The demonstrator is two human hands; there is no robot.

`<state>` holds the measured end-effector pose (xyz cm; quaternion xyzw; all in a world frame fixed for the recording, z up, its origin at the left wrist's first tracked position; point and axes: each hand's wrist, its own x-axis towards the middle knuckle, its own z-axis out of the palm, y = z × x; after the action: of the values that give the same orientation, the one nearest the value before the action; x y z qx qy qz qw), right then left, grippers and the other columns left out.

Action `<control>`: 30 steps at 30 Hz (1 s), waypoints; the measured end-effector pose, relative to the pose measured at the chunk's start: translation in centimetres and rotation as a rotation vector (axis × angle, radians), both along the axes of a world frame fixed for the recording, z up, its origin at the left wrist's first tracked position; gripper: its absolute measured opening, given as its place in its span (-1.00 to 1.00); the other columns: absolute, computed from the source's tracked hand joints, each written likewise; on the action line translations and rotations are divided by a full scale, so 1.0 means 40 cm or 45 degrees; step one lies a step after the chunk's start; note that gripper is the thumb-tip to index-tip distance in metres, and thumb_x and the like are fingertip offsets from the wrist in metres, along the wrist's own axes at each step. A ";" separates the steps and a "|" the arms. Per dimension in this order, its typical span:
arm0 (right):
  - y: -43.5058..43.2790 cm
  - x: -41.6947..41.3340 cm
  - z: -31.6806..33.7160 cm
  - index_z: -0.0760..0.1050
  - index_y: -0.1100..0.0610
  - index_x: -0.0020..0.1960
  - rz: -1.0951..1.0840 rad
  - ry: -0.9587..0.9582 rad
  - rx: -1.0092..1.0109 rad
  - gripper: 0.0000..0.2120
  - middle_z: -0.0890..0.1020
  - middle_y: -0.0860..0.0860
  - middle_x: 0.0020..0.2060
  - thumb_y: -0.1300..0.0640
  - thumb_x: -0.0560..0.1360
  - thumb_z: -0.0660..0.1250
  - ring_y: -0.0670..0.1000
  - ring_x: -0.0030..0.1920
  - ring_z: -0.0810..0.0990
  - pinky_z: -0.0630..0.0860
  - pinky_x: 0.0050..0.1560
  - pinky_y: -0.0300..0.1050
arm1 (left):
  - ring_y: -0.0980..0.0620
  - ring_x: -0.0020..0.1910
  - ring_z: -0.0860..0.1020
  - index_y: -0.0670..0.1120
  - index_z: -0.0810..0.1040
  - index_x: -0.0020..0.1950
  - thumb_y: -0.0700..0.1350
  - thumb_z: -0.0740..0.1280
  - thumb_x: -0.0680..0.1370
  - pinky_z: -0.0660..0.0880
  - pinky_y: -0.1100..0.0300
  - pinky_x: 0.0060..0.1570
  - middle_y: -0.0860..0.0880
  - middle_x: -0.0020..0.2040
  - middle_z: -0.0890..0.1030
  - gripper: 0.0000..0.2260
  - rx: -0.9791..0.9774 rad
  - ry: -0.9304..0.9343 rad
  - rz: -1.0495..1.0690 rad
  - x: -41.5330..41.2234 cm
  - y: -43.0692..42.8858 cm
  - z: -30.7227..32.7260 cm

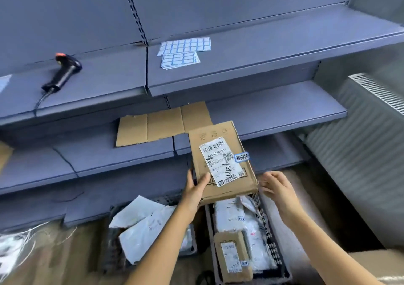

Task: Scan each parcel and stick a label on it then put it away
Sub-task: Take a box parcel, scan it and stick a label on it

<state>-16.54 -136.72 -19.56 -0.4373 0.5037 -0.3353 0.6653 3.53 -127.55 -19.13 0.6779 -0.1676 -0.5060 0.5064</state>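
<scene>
My left hand (195, 191) grips the near left corner of a flat cardboard parcel (216, 131), thumb on top, holding it over the right crate. The parcel carries a white shipping label (222, 161) and a small blue-bordered sticker (241, 157) at its right edge. My right hand (276, 187) hovers just right of the parcel's near corner, fingers loosely spread, holding nothing. A black handheld scanner (63, 72) with an orange top lies on the upper shelf at left. Sheets of blue-bordered labels (183, 52) lie on that shelf to the right.
A dark crate (277, 254) below holds labelled parcels, among them a small cardboard box (232, 256). A second crate (113, 252) to its left holds white poly-bag parcels (140, 225). A flattened cardboard sheet (157, 125) lies on the middle shelf. A radiator (360, 136) stands at right.
</scene>
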 end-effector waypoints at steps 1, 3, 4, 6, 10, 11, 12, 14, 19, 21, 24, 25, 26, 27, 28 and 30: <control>-0.014 -0.015 -0.018 0.43 0.15 -0.13 0.024 0.065 0.005 -0.89 0.49 0.02 -0.31 0.24 0.58 0.22 -0.02 -0.27 0.46 0.39 -0.22 -0.21 | -0.01 0.43 0.29 0.14 -0.07 0.54 0.32 0.38 0.35 0.22 -0.07 0.42 0.08 0.48 0.28 -0.07 0.012 -0.016 0.037 -0.009 0.000 -0.007; -0.034 -0.042 -0.060 0.37 0.14 -0.21 0.119 0.183 0.026 -0.81 0.42 0.02 -0.38 0.27 0.57 0.22 -0.02 -0.34 0.38 0.32 -0.28 -0.17 | 0.01 0.37 0.37 0.20 0.05 0.50 0.22 0.35 0.43 0.30 -0.08 0.38 0.12 0.41 0.38 -0.27 -0.020 -0.027 0.059 -0.026 -0.008 -0.033; -0.039 -0.056 -0.085 0.35 0.14 -0.23 0.176 0.240 0.040 -0.80 0.40 0.01 -0.41 0.27 0.57 0.21 -0.02 -0.37 0.34 0.29 -0.31 -0.16 | 0.02 0.33 0.42 0.25 0.13 0.46 0.21 0.36 0.42 0.34 -0.11 0.35 0.15 0.37 0.43 -0.33 -0.027 -0.016 0.057 -0.036 -0.016 -0.048; -0.046 -0.082 -0.149 0.34 0.14 -0.23 0.280 0.351 0.072 -0.81 0.38 0.01 -0.43 0.27 0.55 0.21 -0.03 -0.39 0.31 0.26 -0.34 -0.15 | 0.02 0.28 0.48 0.28 0.22 0.37 0.17 0.37 0.43 0.42 -0.13 0.28 0.15 0.31 0.48 -0.44 0.002 0.018 0.097 -0.069 -0.032 -0.093; -0.044 -0.115 -0.298 0.37 0.15 -0.19 0.364 0.528 0.163 -0.86 0.39 0.00 -0.43 0.26 0.54 0.23 -0.03 -0.40 0.33 0.26 -0.36 -0.16 | -0.01 0.38 0.37 0.29 0.08 0.47 0.38 0.42 0.26 0.35 -0.19 0.32 0.14 0.44 0.34 -0.13 0.200 0.113 0.077 -0.115 -0.054 -0.239; -0.043 -0.121 -0.338 0.37 0.15 -0.20 0.364 0.559 0.185 -0.85 0.40 0.00 -0.43 0.26 0.54 0.23 -0.03 -0.40 0.35 0.27 -0.36 -0.16 | -0.01 0.42 0.33 0.33 0.05 0.46 0.43 0.42 0.20 0.30 -0.20 0.35 0.16 0.47 0.30 -0.07 0.236 0.124 0.059 -0.121 -0.057 -0.284; -0.042 -0.124 -0.373 0.36 0.15 -0.21 0.353 0.582 0.207 -0.84 0.41 0.01 -0.44 0.26 0.55 0.24 -0.02 -0.41 0.36 0.28 -0.35 -0.15 | 0.00 0.43 0.30 0.35 0.01 0.47 0.43 0.42 0.20 0.27 -0.20 0.37 0.18 0.47 0.27 -0.06 0.263 0.131 0.038 -0.123 -0.058 -0.327; -0.043 -0.129 -0.454 0.36 0.16 -0.21 0.346 0.610 0.247 -0.83 0.41 0.02 -0.43 0.26 0.55 0.24 -0.04 -0.41 0.36 0.28 -0.34 -0.17 | 0.02 0.45 0.27 0.31 -0.05 0.49 0.44 0.41 0.22 0.22 -0.19 0.40 0.19 0.48 0.24 -0.02 0.330 0.154 -0.003 -0.123 -0.067 -0.432; -0.038 -0.146 -0.659 0.35 0.15 -0.22 0.300 0.668 0.288 -0.82 0.39 -0.01 -0.43 0.26 0.55 0.25 -0.05 -0.41 0.35 0.29 -0.33 -0.17 | 0.03 0.47 0.23 0.35 -0.03 0.48 0.53 0.39 0.10 0.23 -0.18 0.40 0.18 0.52 0.17 0.05 0.408 0.185 -0.054 -0.132 -0.081 -0.693; -0.040 -0.152 -0.748 0.33 0.14 -0.23 0.271 0.673 0.327 -0.81 0.37 -0.01 -0.44 0.26 0.55 0.24 -0.06 -0.43 0.34 0.26 -0.36 -0.17 | 0.03 0.48 0.19 0.30 -0.09 0.50 0.52 0.36 0.13 0.21 -0.18 0.41 0.17 0.53 0.13 0.07 0.414 0.173 -0.090 -0.148 -0.093 -0.777; -0.034 -0.161 -0.872 0.34 0.15 -0.22 0.256 0.726 0.392 -0.82 0.38 -0.01 -0.45 0.25 0.54 0.24 -0.08 -0.47 0.33 0.23 -0.37 -0.17 | 0.04 0.45 0.27 0.32 0.01 0.48 0.41 0.38 0.28 0.22 -0.15 0.42 0.15 0.49 0.26 -0.12 0.377 0.149 -0.137 -0.162 -0.108 -0.898; -0.028 -0.167 -0.912 0.34 0.15 -0.21 0.256 0.748 0.408 -0.84 0.39 0.00 -0.44 0.23 0.54 0.24 -0.09 -0.48 0.33 0.23 -0.37 -0.17 | 0.05 0.42 0.32 0.40 0.10 0.42 0.36 0.39 0.33 0.25 -0.15 0.40 0.17 0.45 0.32 -0.26 0.369 0.137 -0.146 -0.165 -0.113 -0.947; -0.024 -0.172 -0.947 0.35 0.15 -0.21 0.258 0.770 0.421 -0.84 0.40 0.00 -0.44 0.22 0.53 0.25 -0.10 -0.49 0.34 0.24 -0.37 -0.16 | 0.07 0.39 0.37 0.49 0.17 0.32 0.30 0.39 0.38 0.28 -0.14 0.39 0.20 0.41 0.38 -0.40 0.380 0.130 -0.146 -0.165 -0.119 -0.991; -0.021 -0.176 -0.971 0.35 0.15 -0.21 0.263 0.789 0.430 -0.84 0.40 0.01 -0.43 0.21 0.53 0.25 -0.12 -0.51 0.35 0.24 -0.37 -0.16 | 0.07 0.36 0.40 0.54 0.21 0.24 0.26 0.38 0.41 0.30 -0.14 0.37 0.22 0.38 0.41 -0.50 0.392 0.124 -0.140 -0.163 -0.126 -1.023; -0.017 -0.181 -1.002 0.35 0.15 -0.22 0.268 0.801 0.443 -0.84 0.41 0.01 -0.43 0.22 0.53 0.24 -0.12 -0.50 0.35 0.25 -0.36 -0.16 | 0.08 0.35 0.40 0.53 0.21 0.24 0.23 0.36 0.45 0.30 -0.12 0.37 0.24 0.36 0.41 -0.52 0.401 0.125 -0.134 -0.165 -0.134 -1.060; -0.013 -0.188 -1.050 0.33 0.15 -0.22 0.264 0.798 0.473 -0.84 0.40 0.02 -0.41 0.23 0.53 0.24 -0.07 -0.44 0.37 0.29 -0.32 -0.16 | 0.13 0.33 0.37 0.37 0.10 0.42 0.13 0.29 0.54 0.27 0.03 0.35 0.27 0.31 0.37 -0.46 0.399 0.130 -0.137 -0.174 -0.152 -1.121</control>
<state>-24.05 -137.24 -61.55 -0.4391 0.6880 -0.0190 0.5775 -3.42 -133.61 -63.97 0.7120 -0.0967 -0.5861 0.3744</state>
